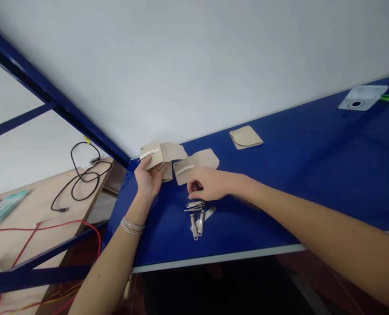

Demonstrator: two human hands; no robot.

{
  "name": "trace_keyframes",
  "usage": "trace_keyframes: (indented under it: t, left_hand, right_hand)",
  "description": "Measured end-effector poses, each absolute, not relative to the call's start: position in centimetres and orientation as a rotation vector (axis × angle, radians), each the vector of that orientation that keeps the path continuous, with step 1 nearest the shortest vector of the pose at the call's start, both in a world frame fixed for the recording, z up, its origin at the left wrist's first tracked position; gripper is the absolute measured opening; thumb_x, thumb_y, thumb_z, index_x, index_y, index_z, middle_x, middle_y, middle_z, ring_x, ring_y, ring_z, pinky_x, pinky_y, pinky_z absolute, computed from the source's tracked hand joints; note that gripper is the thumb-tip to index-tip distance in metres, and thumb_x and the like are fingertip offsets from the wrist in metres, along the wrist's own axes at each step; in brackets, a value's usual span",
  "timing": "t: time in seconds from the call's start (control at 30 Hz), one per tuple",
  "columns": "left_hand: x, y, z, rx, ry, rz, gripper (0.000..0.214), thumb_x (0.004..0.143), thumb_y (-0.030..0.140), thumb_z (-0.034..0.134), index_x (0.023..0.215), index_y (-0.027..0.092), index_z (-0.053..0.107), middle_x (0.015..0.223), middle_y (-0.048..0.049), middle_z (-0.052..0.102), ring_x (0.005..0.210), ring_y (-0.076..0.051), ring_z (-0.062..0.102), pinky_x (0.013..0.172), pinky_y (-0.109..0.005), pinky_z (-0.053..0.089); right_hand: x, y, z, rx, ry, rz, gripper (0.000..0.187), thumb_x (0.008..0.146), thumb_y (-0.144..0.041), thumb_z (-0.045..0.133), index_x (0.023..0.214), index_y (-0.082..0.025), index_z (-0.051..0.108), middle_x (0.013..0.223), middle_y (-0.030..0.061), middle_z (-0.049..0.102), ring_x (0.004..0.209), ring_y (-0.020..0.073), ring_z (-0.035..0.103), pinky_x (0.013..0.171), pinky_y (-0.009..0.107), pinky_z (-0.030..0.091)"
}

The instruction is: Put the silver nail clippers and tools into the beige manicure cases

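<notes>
My left hand (149, 179) grips an unfolded beige manicure case (153, 158) with a row of white elastic loops, raised over the table's back left. A second unfolded case (205, 159) of the same kind lies beside it, partly behind my right hand (203, 183). The fingers of that hand are curled together, and whatever is in them is hidden. Just below them lie several metal nail clippers (201, 222) and a flat metal piece (210, 212) in a loose pile. Under my left hand, part of another beige case (167, 172) shows.
A folded beige case (246, 137) lies toward the back of the blue table (279, 175). Farther right is a white card-like item with a dark circle (356, 103), next to something green. Blue frame bars, a black cable (79, 177) and red wires stand or lie on the left.
</notes>
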State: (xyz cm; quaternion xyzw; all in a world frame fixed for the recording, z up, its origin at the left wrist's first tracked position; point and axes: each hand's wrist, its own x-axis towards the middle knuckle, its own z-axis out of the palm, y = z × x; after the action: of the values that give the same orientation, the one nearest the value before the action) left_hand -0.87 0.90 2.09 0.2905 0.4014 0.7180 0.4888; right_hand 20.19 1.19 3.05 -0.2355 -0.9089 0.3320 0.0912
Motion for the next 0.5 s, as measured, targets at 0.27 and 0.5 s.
trace_keyframes:
  t: [0.27,0.5]
  left_hand:
    - [-0.63,1.06,2.10,0.664,0.971,1.783,0.027,0.073,0.012,0.053,0.098,0.014,0.064,0.096,-0.0079,0.072,0.096,-0.022,0.068,0.092,-0.041,0.055]
    - [-0.43,1.03,1.98,0.732,0.997,1.705,0.021,0.083,0.023,0.056,0.101,0.015,0.064,0.100,-0.0074,0.072,0.089,-0.018,0.069,0.087,-0.033,0.056]
  right_hand:
    - [20.55,1.60,3.11,-0.625,-2.794,1.090,0.018,0.076,-0.027,0.064,0.083,-0.016,0.076,0.077,0.0037,0.073,0.066,0.0118,0.058,0.058,0.021,0.041]
    - [20.44,1.53,2.78,-0.681,-2.756,0.951,0.015,0.078,-0.022,0.061,0.084,-0.017,0.074,0.083,0.0048,0.073,0.070,0.0137,0.062,0.062,0.022,0.044]
